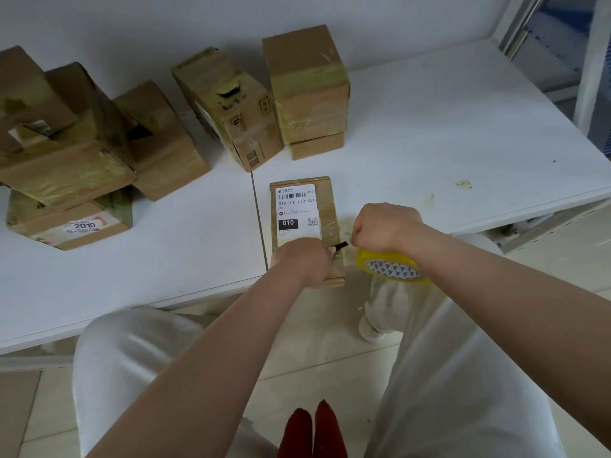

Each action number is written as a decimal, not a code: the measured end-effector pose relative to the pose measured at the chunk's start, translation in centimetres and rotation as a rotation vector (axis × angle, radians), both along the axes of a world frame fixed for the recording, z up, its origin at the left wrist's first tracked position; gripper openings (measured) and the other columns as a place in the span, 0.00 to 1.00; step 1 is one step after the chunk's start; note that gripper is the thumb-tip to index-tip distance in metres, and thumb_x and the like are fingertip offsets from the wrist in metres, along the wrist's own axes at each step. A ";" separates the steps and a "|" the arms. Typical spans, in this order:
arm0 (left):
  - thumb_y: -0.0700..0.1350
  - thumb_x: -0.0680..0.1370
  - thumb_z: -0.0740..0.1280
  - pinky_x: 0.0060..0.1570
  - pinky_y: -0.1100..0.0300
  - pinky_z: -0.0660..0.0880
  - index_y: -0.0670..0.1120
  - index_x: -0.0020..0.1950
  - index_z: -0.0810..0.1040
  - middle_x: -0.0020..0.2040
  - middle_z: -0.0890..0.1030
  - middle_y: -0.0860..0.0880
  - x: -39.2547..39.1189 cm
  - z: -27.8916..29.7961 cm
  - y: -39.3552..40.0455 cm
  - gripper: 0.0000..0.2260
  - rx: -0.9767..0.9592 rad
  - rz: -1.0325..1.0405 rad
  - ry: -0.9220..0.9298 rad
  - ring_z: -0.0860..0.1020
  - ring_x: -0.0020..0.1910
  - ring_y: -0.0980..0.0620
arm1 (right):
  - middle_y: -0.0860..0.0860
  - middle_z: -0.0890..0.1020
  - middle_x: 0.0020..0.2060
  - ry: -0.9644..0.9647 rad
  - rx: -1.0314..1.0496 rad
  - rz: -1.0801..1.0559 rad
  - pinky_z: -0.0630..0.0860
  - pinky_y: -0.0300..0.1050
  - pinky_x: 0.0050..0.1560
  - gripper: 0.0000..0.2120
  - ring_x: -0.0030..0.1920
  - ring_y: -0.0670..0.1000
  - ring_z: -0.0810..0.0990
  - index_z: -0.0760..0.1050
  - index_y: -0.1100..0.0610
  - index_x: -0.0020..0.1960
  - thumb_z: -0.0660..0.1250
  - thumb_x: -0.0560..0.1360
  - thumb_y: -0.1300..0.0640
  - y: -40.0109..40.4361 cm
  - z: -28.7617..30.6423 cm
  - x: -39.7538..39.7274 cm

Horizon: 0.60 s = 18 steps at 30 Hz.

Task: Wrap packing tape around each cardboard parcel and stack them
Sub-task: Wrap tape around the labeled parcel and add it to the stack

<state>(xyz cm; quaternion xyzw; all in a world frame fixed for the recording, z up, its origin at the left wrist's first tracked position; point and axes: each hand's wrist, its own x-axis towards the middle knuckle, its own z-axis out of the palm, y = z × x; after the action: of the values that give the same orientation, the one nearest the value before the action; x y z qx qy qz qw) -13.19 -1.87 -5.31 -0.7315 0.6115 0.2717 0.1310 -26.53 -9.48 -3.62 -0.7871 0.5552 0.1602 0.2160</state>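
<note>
Head view shows your flat parcel (305,226) at the near tabletop (446,133) edge, long axis running away from you, label up. Your left hand (302,259) presses its near end, fingers curled around a small black cutter (340,246); your right hand (385,228) clenches the yellow tape roll (391,267) just beside it. Taped boxes (307,87) crowd the far side, none between.

A matt brown cardboard parcel (305,226) bore a white paper label (297,211) under glossy clear tape; the desk (446,133) looked smooth white laminate.
</note>
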 end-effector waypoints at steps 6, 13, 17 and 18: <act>0.54 0.85 0.48 0.50 0.52 0.71 0.45 0.56 0.75 0.54 0.79 0.45 -0.3 0.1 0.1 0.20 0.026 -0.020 -0.057 0.77 0.55 0.44 | 0.47 0.82 0.46 -0.056 0.110 -0.115 0.70 0.41 0.39 0.11 0.43 0.50 0.78 0.81 0.51 0.50 0.68 0.69 0.51 -0.4 0.6 -0.4; 0.52 0.85 0.47 0.53 0.51 0.72 0.48 0.63 0.73 0.57 0.79 0.45 -0.8 0.7 0.6 0.18 0.032 0.014 -0.075 0.77 0.57 0.44 | 0.54 0.81 0.42 -0.231 0.260 -0.317 0.74 0.42 0.37 0.12 0.37 0.51 0.78 0.81 0.58 0.46 0.75 0.67 0.51 -0.3 0.1 -1.2; 0.53 0.85 0.46 0.52 0.52 0.70 0.48 0.63 0.72 0.58 0.79 0.45 -1.0 0.7 1.1 0.18 0.028 0.015 -0.095 0.76 0.58 0.44 | 0.55 0.81 0.42 -0.263 0.245 -0.388 0.72 0.42 0.35 0.13 0.37 0.52 0.77 0.80 0.59 0.47 0.75 0.68 0.52 -0.5 0.5 -2.4; 0.53 0.85 0.46 0.51 0.52 0.70 0.48 0.64 0.72 0.58 0.79 0.45 -1.1 0.7 1.1 0.18 0.029 0.015 -0.099 0.77 0.58 0.44 | 0.56 0.82 0.44 -0.281 0.234 -0.420 0.72 0.42 0.35 0.14 0.37 0.52 0.77 0.80 0.60 0.48 0.75 0.68 0.52 -0.9 0.8 -3.1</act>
<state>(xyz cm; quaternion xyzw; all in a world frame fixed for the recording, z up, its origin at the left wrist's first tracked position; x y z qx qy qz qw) -14.28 -0.74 -4.60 -0.7465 0.5949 0.2450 0.1699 -29.66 -10.36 -2.79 -0.6390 0.6486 0.0643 0.4085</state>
